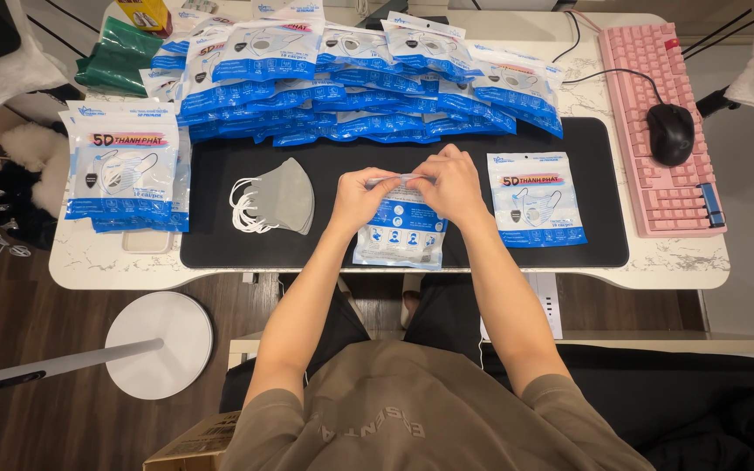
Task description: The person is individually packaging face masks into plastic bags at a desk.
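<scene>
Both my hands pinch the top edge of a blue-and-white mask pouch (400, 234) that lies back side up on the black desk mat (211, 249). My left hand (361, 197) grips the left part of the top strip, my right hand (448, 181) the right part. A small stack of grey face masks (279, 197) with white ear loops lies left of the pouch. A filled pouch (535, 199) lies face up to the right.
Several rows of filled pouches (351, 83) cover the back of the desk, with another pile (122, 174) at the left. A pink keyboard (661, 131) and black mouse (671, 133) sit at the right. Green packets (119, 54) lie at the far left.
</scene>
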